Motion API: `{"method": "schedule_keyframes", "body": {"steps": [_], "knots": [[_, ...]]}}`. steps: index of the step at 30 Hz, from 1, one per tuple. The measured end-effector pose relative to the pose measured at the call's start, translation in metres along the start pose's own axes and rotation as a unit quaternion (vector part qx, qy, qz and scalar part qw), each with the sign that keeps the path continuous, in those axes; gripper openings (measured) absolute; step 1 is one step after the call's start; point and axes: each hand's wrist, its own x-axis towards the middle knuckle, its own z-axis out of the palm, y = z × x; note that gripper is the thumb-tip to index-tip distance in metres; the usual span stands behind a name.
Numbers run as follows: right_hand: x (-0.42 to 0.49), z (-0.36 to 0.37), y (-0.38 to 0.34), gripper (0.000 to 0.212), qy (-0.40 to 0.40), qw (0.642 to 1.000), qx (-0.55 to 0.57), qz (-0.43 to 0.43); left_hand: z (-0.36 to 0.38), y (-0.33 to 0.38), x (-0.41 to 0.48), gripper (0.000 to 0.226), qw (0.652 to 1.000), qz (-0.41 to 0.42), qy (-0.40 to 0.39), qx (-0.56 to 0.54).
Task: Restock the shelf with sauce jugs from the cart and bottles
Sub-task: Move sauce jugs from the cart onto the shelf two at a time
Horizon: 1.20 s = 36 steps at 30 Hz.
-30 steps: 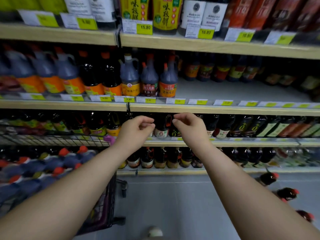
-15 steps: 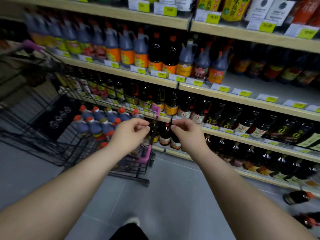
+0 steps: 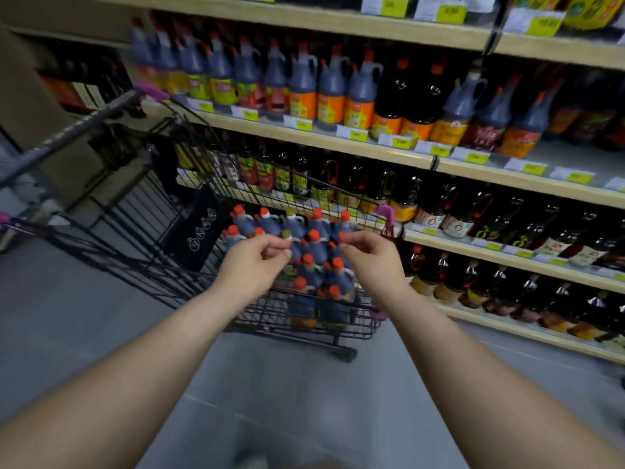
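Low in the frame, two bare forearms reach up from the bottom corners over the grey floor [image 3: 277, 384]. At centre, the left hand [image 3: 252, 262] and the right hand [image 3: 370, 257] hang side by side in the air, apart, each with fingers curled loosely inward and nothing held. Just behind them stands a black wire cart [image 3: 142, 238] with purple trim, its front end packed with upright sauce jugs [image 3: 313, 262], dark with red caps. Beyond the cart, across the right and upper frame, the wooden shelf [image 3: 338, 138] runs in tiers: handled jugs with orange and yellow labels on an upper tier, dark bottles [image 3: 480, 211] on the tiers below, yellow price tags [image 3: 395, 141] along each edge
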Motion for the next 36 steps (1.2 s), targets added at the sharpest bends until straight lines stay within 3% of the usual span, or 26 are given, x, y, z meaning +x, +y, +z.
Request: {"method": "schedule_keyframes", "body": {"steps": [7, 11, 15, 16, 18, 21, 27, 29, 31, 36], "knots": [[-0.003, 0.080, 0.001, 0.009, 0.040, 0.997, 0.013, 0.064, -0.057, -0.057, 0.030, 0.014, 0.998, -0.002, -0.047, 0.038], [0.006, 0.097, 0.012, 0.013, 0.054, 0.994, -0.013, 0.089, -0.062, -0.071, 0.045, 0.016, 0.996, -0.012, -0.078, 0.037], [0.034, 0.105, 0.029, 0.004, 0.057, 0.991, -0.025, 0.119, -0.061, -0.082, 0.076, 0.017, 0.993, -0.006, -0.102, 0.058], [0.040, 0.107, 0.034, 0.012, 0.053, 0.990, -0.037, 0.128, -0.060, -0.083, 0.085, 0.016, 0.992, -0.004, -0.110, 0.068], [0.058, 0.112, 0.045, 0.020, 0.037, 0.987, -0.059, 0.144, -0.057, -0.084, 0.109, 0.015, 0.989, -0.011, -0.125, 0.079], [0.088, 0.119, 0.061, 0.004, 0.001, 0.981, -0.098, 0.165, -0.048, -0.082, 0.148, 0.016, 0.986, -0.021, -0.143, 0.084], [0.140, 0.129, 0.074, 0.020, -0.066, 0.969, -0.169, 0.168, -0.027, -0.088, 0.202, 0.017, 0.983, -0.040, -0.153, 0.095], [0.154, 0.131, 0.076, 0.015, -0.087, 0.963, -0.190, 0.169, -0.021, -0.093, 0.213, 0.017, 0.982, -0.050, -0.154, 0.093], [0.161, 0.137, 0.086, 0.010, -0.136, 0.951, -0.217, 0.174, -0.017, -0.101, 0.221, 0.016, 0.981, -0.057, -0.168, 0.085], [0.164, 0.164, 0.143, 0.035, -0.245, 0.896, -0.295, 0.224, -0.007, -0.124, 0.236, 0.019, 0.972, -0.063, -0.206, 0.094]]}}
